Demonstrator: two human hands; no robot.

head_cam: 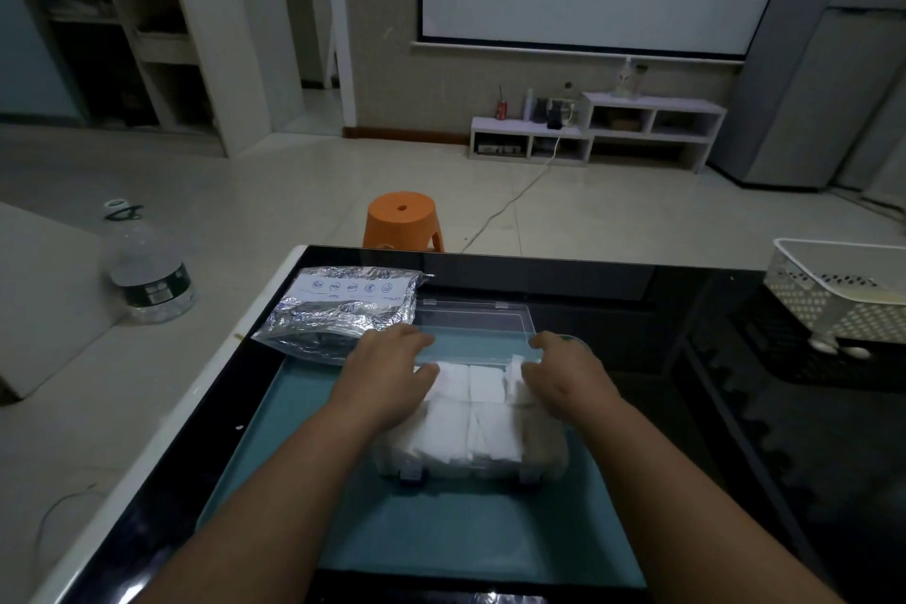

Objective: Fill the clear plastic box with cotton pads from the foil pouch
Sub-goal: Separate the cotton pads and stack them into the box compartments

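Note:
The clear plastic box (pixel 544 451) sits on a teal mat (pixel 294 456), filled with white cotton pads (pixel 470 427). Its clear hinged lid (pixel 475 324) lies back behind it. My left hand (pixel 387 378) holds the lid's front edge at the left side, thumb under and fingers over it. At the lid's right side, my right hand (pixel 564 373) grips that same edge, next to one pad that sticks up. The foil pouch (pixel 338 314) lies on the table just left of the lid, behind my left hand.
The mat lies on a glossy black table (pixel 686 407) with a white left rim. A white perforated basket (pixel 833 289) stands at the far right. Beyond the table stands an orange stool (pixel 402 216); a large water bottle (pixel 147 275) rests on the left surface.

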